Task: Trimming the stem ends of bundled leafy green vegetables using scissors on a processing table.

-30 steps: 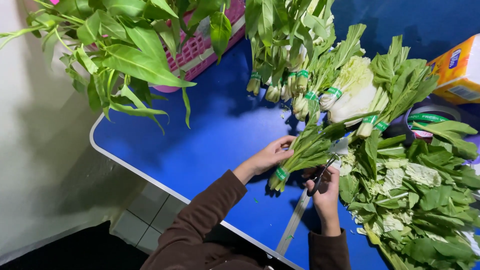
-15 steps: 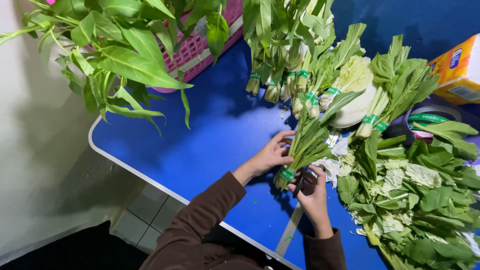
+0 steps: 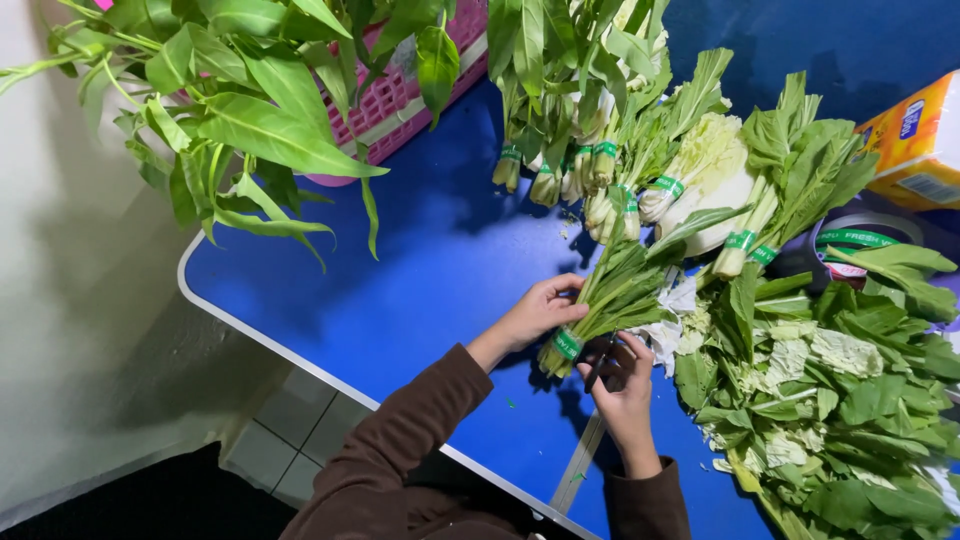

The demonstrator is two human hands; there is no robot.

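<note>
While the left hand (image 3: 540, 312) pinches a banded greens bundle (image 3: 612, 298), the right hand (image 3: 622, 372) grips what may be a knife; tied bundles (image 3: 610, 180) lie done on the counter (image 3: 400, 290), loose leaves (image 3: 840, 400) remain.

Two hands (left hand (image 3: 540, 312), right hand (image 3: 625, 385)); one held bundle of greens (image 3: 610, 300); one pink basket (image 3: 400, 95); one yellow box (image 3: 915, 140); one roll of green tape (image 3: 860, 240); one blue table (image 3: 400, 290)

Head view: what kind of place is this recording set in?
Probably a vegetable packing or market stall. Banded bunches of greens lie in a row on a blue table, loose leaves are piled beside them, and a pink crate holds more greens.
</note>
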